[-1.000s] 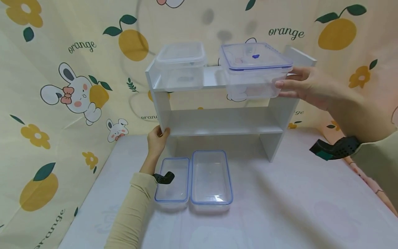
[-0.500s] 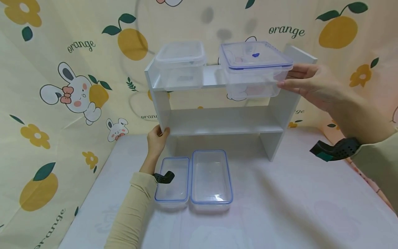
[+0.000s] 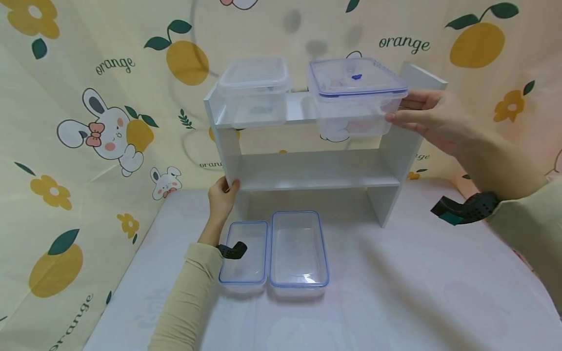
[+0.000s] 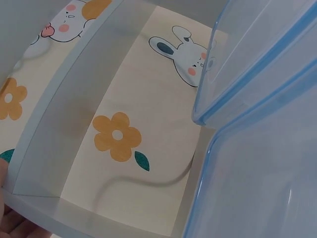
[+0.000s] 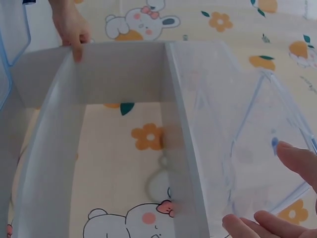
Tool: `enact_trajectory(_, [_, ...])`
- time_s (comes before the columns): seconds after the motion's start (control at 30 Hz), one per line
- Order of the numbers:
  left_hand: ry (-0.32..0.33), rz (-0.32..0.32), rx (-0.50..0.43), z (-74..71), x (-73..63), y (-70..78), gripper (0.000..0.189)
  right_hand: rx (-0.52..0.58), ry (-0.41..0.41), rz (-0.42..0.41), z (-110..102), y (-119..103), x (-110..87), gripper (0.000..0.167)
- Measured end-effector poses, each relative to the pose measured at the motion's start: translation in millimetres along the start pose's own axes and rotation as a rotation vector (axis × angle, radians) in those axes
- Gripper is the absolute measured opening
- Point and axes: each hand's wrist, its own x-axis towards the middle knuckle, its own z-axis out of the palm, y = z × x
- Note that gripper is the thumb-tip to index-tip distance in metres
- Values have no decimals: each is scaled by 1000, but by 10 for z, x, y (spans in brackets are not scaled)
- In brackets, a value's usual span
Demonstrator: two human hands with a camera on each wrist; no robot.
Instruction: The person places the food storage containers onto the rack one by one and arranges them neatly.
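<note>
My left hand (image 3: 221,199) grips the lower front edge of the left side panel of a white shelf unit (image 3: 316,175), thumb on the inner side. On the right of the top shelf sits a clear food container (image 3: 351,117) with a blue-rimmed lid and a small blue knob. My right hand (image 3: 430,117) holds its right end, thumb at the front corner, fingers along the side. The container's front overhangs the shelf edge. In the right wrist view, my right thumb (image 5: 297,158) lies close to the blue knob. To the left stands another clear container (image 3: 256,102) with a frosted lid.
Below, on the white-covered table (image 3: 395,292), a smaller blue-rimmed clear container (image 3: 250,268) and a larger blue-rimmed container (image 3: 298,248) stand side by side before the shelf. The middle shelf board (image 3: 311,170) spans both side panels. A patterned cloth (image 3: 110,204) hangs behind.
The blue-rimmed container on the top shelf has shifted slightly left, with my right hand moving along. My right fingers have drawn closer together. The left hand stays on the shelf panel.
</note>
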Motion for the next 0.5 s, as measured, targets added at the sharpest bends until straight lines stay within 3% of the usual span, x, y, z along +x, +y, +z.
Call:
enact_trajectory(0.23, [-3,-8,3,7,23,-52,38,-37,6,21,46,9,85,52])
enact_trajectory(0.5, [22,3,-5,46,190,-402,40,-53,6,53,110,-23,138,55])
